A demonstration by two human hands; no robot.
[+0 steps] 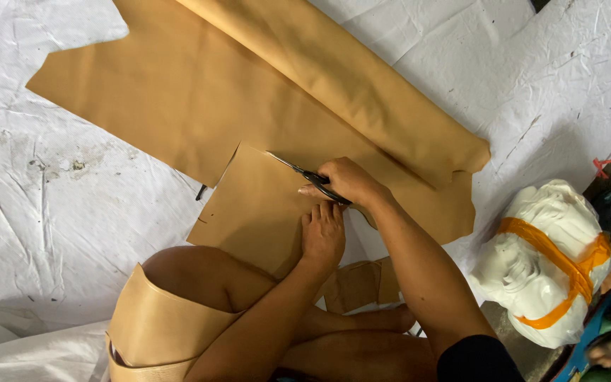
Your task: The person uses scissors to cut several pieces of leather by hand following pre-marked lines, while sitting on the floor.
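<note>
A crumpled white sheet (72,212) is spread over the floor, marked with grey smudges at the left. A white bundle (542,265), bound with orange tape (567,265), is set at the right edge of the sheet. Small tan offcuts (362,283) are seen lying on the sheet near the bundle. A small orange scrap (602,167) is seen at the far right.

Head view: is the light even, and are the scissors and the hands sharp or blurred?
Head view: soft, even light, no glare; faint shadows lie in the creases of the white sheet. The scissors, right hand and left hand are fairly sharp; the tan sheet looks evenly lit; the lower right corner is dim.
</note>
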